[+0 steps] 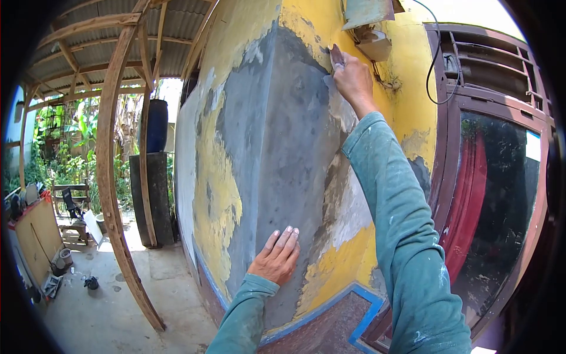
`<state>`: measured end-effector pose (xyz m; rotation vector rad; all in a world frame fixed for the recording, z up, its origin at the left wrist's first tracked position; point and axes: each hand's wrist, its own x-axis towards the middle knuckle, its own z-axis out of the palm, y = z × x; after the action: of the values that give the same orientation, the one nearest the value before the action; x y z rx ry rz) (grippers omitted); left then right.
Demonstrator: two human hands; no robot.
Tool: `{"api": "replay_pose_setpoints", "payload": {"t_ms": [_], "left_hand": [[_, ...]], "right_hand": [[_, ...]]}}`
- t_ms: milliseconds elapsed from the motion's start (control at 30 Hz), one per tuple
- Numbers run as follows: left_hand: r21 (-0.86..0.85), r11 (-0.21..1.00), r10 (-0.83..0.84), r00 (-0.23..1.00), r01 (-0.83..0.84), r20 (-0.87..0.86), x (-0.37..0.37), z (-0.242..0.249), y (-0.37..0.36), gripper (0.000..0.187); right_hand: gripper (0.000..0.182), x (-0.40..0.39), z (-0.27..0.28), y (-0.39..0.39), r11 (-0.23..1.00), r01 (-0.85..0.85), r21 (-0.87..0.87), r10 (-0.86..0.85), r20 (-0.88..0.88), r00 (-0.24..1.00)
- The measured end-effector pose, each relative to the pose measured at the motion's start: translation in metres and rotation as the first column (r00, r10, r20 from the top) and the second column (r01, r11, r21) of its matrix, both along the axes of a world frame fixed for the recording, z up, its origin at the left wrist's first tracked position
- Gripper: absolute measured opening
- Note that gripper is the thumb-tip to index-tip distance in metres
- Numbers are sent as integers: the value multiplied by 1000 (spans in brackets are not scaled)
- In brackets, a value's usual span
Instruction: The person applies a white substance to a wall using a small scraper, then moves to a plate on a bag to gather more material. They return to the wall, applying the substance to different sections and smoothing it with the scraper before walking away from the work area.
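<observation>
My right hand (352, 79) is raised high, its fingers closed around a scraper (336, 57) with a reddish-brown flat end. The tool's tip meets the yellow paint (306, 32) near the upper edge of a grey patch. Lower down, my left hand (277, 255) lies flat with fingers stretched out, resting on the grey plastered wall (295, 147) just right of its corner. Paint is flaked and torn all round the grey area. Pale dust or paint marks both sleeves.
A small box fixture (374, 46) and a hanging black cable (437, 65) are close to my right hand. A window (498, 194) stands at right. Wooden posts (112, 147) hold a roof at left, above a floor with a bucket (65, 257).
</observation>
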<state>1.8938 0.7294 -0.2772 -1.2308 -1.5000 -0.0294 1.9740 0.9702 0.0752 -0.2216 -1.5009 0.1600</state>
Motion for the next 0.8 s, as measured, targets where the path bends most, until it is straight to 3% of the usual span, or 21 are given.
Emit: {"api": "replay_pose_setpoints", "payload": {"t_ms": [133, 200, 267, 333, 400, 467, 600, 667, 733, 800], "left_hand": [[-16, 1000, 0, 1000, 0, 13, 2, 3, -2, 38], [-18, 1000, -9, 1000, 10, 20, 2, 2, -3, 39], [-24, 1000, -17, 1000, 18, 22, 2, 2, -3, 39], [-14, 1000, -9, 1000, 9, 20, 2, 3, -2, 40], [-25, 1000, -6, 1000, 7, 25, 4, 3, -2, 40], [-33, 999, 5, 1000, -4, 28, 3, 4, -4, 41], [-44, 999, -1, 999, 2, 32, 3, 4, -4, 40], [-40, 999, -4, 999, 5, 38, 3, 4, -5, 40], [-41, 999, -8, 1000, 9, 25, 1, 3, -5, 40], [-35, 999, -17, 999, 18, 32, 1, 3, -4, 40]], "right_hand": [[28, 8, -18, 9, 989, -33, 143, 32, 13, 999], [30, 22, -19, 32, 907, -385, 169, 374, 91, 923], [30, 33, -10, 46, 943, -297, 150, 297, 26, 955], [30, 38, 6, 57, 974, -228, -12, 228, -19, 974], [31, 27, 19, 55, 976, -220, 5, 220, -16, 975], [32, 11, 28, 44, 999, -17, 49, 18, -34, 999], [31, -6, 23, 7, 989, 141, 52, -144, 57, 988], [30, 4, 21, 6, 987, 124, 106, -130, 53, 990], [29, 25, 28, 23, 929, -367, 48, 362, 83, 928], [29, 35, 38, 31, 962, -268, 55, 265, 51, 963]]}}
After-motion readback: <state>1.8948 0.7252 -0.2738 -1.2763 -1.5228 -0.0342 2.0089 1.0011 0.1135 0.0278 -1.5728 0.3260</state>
